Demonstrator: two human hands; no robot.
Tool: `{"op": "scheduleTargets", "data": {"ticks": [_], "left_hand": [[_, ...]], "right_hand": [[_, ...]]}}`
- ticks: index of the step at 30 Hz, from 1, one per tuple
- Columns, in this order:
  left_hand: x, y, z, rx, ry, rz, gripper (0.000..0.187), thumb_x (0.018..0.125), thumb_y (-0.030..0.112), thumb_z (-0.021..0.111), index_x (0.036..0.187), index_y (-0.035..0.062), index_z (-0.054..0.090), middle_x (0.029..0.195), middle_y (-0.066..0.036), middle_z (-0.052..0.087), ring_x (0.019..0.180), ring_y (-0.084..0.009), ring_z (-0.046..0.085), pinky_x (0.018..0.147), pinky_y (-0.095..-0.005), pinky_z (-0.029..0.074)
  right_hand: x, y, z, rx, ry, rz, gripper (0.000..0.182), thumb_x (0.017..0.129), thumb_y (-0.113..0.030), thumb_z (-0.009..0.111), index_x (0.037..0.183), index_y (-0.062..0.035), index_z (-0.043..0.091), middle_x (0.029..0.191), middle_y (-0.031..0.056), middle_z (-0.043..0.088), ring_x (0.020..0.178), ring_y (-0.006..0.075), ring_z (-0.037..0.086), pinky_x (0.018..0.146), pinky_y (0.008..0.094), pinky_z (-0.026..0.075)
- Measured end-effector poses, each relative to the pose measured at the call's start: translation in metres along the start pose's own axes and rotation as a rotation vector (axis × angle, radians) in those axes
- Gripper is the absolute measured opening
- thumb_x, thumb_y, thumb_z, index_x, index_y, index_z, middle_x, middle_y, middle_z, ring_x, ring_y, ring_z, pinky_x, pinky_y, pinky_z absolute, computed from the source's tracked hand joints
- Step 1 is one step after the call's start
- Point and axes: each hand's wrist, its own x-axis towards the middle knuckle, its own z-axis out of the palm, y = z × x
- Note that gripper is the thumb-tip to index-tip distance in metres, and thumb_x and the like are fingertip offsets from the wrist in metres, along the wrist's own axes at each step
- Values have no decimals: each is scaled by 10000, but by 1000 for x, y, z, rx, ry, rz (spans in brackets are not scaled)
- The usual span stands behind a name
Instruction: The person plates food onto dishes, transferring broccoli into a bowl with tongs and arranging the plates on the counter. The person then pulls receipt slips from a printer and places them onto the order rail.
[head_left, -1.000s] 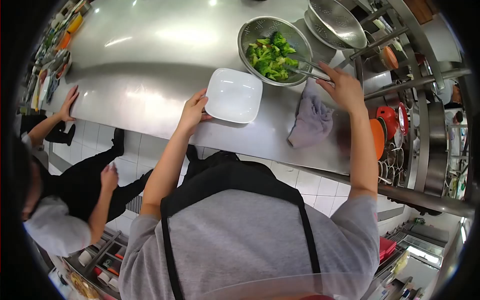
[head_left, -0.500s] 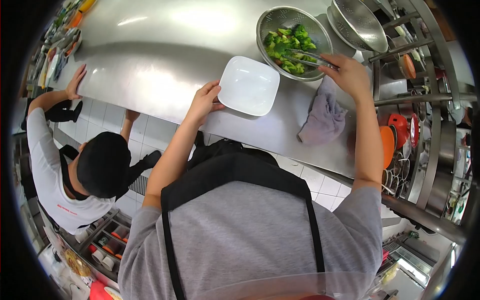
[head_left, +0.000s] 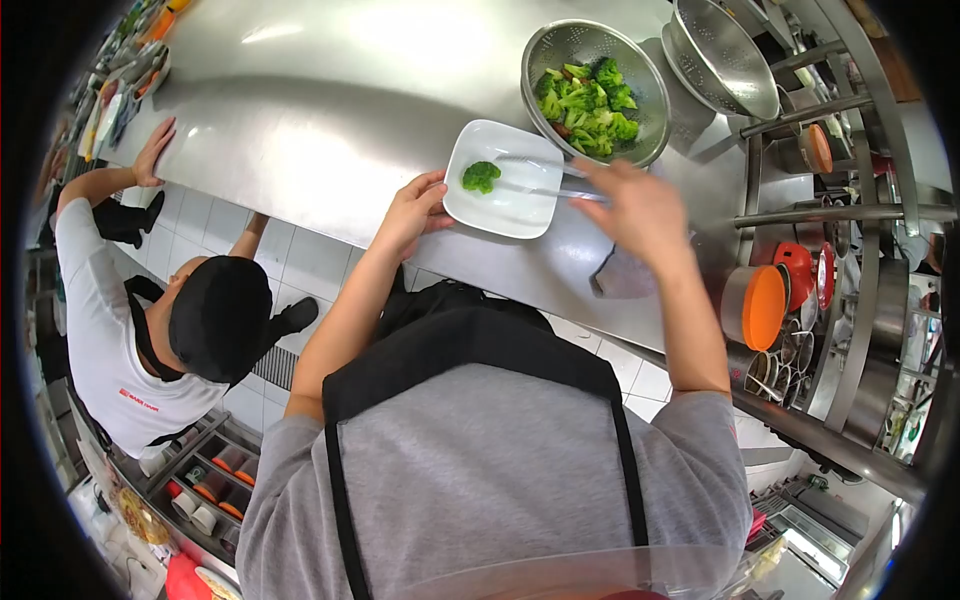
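Observation:
My left hand [head_left: 418, 212] grips the left rim of a white square bowl [head_left: 505, 218] on the steel counter. One broccoli floret [head_left: 481, 177] lies inside the bowl, toward its left side. My right hand [head_left: 632, 205], smeared by motion, is closed on metal tongs [head_left: 575, 182]. The tong arms reach over the bowl from the right, apart from each other, with the floret beyond their tips. Just behind the bowl stands a perforated steel colander [head_left: 535, 75] holding more broccoli [head_left: 590, 105]. A greyish-purple cloth [head_left: 622, 275] lies partly hidden under my right forearm.
A second steel colander [head_left: 720, 60] sits at the back right, beside a metal rack [head_left: 840, 215]. Orange and red pans [head_left: 760, 305] are at the right. A co-worker in a black cap [head_left: 218, 315] stands at the left, one hand on the counter [head_left: 330, 140].
My right hand has brought the tongs from the colander across to the bowl. A broccoli floret now lies in the bowl, which held nothing before. My left hand keeps its hold.

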Motion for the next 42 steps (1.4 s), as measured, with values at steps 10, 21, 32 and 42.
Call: {"op": "scheduleTargets", "data": {"ticks": [10,21,32,42], "left_hand": [[-4,-4,0,-40,-11,6,356,856,147,445,1182,11,407,994,-74,536,812,-124,552,657,-235,488],[2,-6,0,9,3,23,385,837,114,450,1209,27,402,1004,-67,531,804,-108,544,651,-227,486],[-1,2,8,186,24,105,389,806,59,431,1195,33,435,967,-63,551,789,-108,543,642,-229,477],[-6,-4,-24,66,156,51,269,842,243,486,970,31,591,796,-33,570,711,-89,528,589,-203,440]], "right_hand": [[42,92,5,-242,80,175,362,732,-407,566,1040,-216,575,795,59,589,726,250,588,613,361,466],[-5,44,-39,-101,255,-97,303,713,-340,602,989,-217,606,677,7,532,602,201,553,517,323,438],[24,33,28,-463,190,-450,345,703,-248,601,1037,-175,555,756,17,519,705,158,541,619,300,445],[12,25,-42,-291,66,-73,340,714,-344,597,996,-160,555,802,65,565,696,212,595,565,333,472]]}}
